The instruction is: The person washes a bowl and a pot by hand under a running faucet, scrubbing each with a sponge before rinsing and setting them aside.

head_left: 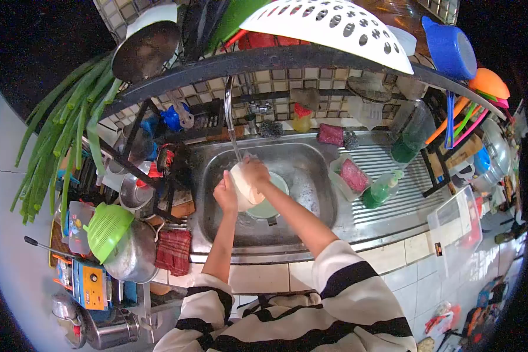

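a smooth, cream-coloured bowl was tilted beneath the tap, over the sink. the left hand gripped its edge; the right hand touched it, how closed i couldn't tell.

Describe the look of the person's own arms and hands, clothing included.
The left hand and right hand are ungloved, and the forearms are bare too. The left sleeve and right sleeve are loose, off-white with broad black bands, each ending in an off-white edge.
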Tool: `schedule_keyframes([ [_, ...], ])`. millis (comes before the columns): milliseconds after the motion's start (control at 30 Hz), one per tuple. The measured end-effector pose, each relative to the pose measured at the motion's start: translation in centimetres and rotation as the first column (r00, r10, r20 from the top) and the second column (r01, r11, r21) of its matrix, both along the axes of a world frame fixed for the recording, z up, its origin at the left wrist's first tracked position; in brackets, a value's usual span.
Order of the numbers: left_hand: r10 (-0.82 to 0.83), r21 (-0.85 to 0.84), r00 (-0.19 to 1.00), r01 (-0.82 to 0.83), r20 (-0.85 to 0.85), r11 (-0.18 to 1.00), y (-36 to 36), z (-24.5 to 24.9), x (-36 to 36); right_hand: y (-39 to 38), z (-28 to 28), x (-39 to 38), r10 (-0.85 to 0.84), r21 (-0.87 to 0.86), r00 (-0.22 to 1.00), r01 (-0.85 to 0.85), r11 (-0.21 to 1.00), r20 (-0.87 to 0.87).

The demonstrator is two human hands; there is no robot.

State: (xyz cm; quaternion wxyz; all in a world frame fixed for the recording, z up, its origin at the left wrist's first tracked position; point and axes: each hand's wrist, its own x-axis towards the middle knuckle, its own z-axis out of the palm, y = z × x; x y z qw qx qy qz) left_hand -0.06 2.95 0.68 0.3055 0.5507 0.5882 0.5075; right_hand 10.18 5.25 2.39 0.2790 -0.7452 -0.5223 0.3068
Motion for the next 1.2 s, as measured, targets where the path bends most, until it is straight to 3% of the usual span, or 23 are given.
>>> schedule_keyframes([
  [67,-0.008,0.005,1.0,0.008,-0.024,1.0,0.5,-0.7,0.1,-0.3,-0.1,-0.7,-0.035,0.057,0.986,0.026,0.998,0.164],
  [167,0.007,0.03,0.999,-0.008,0.052,1.0,0.5,-0.7,0.0,-1.6,0.9,-1.4,-0.032,0.472,0.951,-0.123,0.873,0.308],
  [200,0.004,0.035,0.999,-0.006,0.046,0.999,0.8,-1.5,-0.4,-0.6,0.5,-0.5,0.005,0.333,0.989,-0.055,0.941,0.149],
  [267,-0.077,-0.006,0.887,0.089,0.455,0.996,1.8,-3.9,-1.2,2.3,-2.6,1.9,-0.063,0.045,0.996,0.066,0.997,-0.066],
  [333,-0.014,-0.107,0.795,0.1,0.607,0.989,0.7,-1.4,-1.0,2.3,-4.6,4.5,-0.194,-0.145,0.802,0.136,0.98,-0.564],
  [367,0.066,-0.205,0.675,0.128,0.735,0.97,0.2,-0.6,-0.8,2.0,-6.1,5.3,-0.194,-0.148,0.803,0.134,0.98,-0.563],
  [433,0.042,-0.182,0.561,0.196,0.827,0.964,0.3,-0.8,-0.6,0.7,-8.1,5.9,-0.223,-0.174,0.335,0.168,0.97,-0.915],
  [467,0.019,-0.147,0.438,0.261,0.899,0.954,0.3,-0.9,-0.6,0.3,-8.3,5.5,-0.224,-0.176,0.337,0.168,0.97,-0.915],
  [533,0.032,-0.163,0.382,0.316,0.923,0.935,1.5,-3.1,-0.6,-1.0,-6.3,4.1,-0.36,-0.277,0.108,0.45,0.849,-0.927],
  [567,0.047,-0.175,0.328,0.372,0.944,0.912,2.2,-4.5,-0.6,-1.7,-5.4,3.7,-0.362,-0.279,0.106,0.454,0.846,-0.926],
  [600,0.047,-0.177,0.329,0.378,0.943,0.909,2.9,-5.5,-0.7,-2.3,-4.6,3.3,-0.483,-0.238,0.303,0.588,0.773,-0.821],
  [633,0.069,-0.271,0.484,0.362,0.873,0.892,3.6,-6.0,-0.8,-2.8,-4.1,3.3,-0.603,-0.157,0.453,0.7,0.696,-0.656],
  [667,0.082,-0.358,0.624,0.331,0.777,0.873,4.2,-6.6,-0.5,-3.2,-3.5,3.6,-0.608,-0.157,0.448,0.706,0.691,-0.656],
  [700,0.08,-0.359,0.623,0.336,0.778,0.87,4.4,-6.6,0.0,-3.6,-3.0,3.9,-0.639,-0.089,0.551,0.716,0.692,-0.536],
  [733,-0.063,-0.284,0.768,0.31,0.637,0.907,4.6,-6.6,0.4,-4.0,-2.5,3.9,-0.66,-0.022,0.635,0.713,0.701,-0.402],
  [800,-0.253,-0.148,0.962,0.266,0.101,0.952,2.2,-1.1,2.1,-4.9,-1.4,4.1,-0.661,-0.03,0.657,0.701,0.713,-0.361],
  [833,-0.252,-0.152,0.963,0.265,0.101,0.952,2.1,0.3,2.2,-5.2,-1.2,4.2,-0.661,-0.037,0.68,0.687,0.726,-0.317],
  [900,-0.666,0.023,0.668,0.711,-0.333,0.702,2.6,1.3,2.3,-5.6,-1.7,4.2,-0.63,-0.039,0.714,0.652,0.758,-0.306],
  [967,-0.676,0.048,0.625,0.748,-0.391,0.662,3.7,0.1,1.8,-5.4,-2.5,4.1,-0.594,-0.039,0.748,0.612,0.79,-0.297],
  [1033,-0.609,-0.171,0.793,0.595,-0.039,0.786,4.3,-0.1,0.5,-4.5,-3.3,4.1,-0.678,-0.1,0.647,0.693,0.714,-0.348],
  [1100,-0.528,-0.241,0.848,0.504,-0.044,0.829,4.3,-0.1,-1.3,-4.8,-2.5,4.2,-0.674,-0.179,0.536,0.7,0.692,-0.508],
  [1167,-0.38,-0.262,0.544,0.768,0.748,0.584,3.2,-0.2,-3.0,-4.3,-2.1,4.1,-0.65,-0.26,0.398,0.686,0.679,-0.647],
  [1200,-0.375,-0.21,0.512,0.764,0.773,0.61,2.9,-0.5,-3.4,-3.3,-3.3,4.1,-0.665,-0.267,0.424,0.682,0.681,-0.615],
])
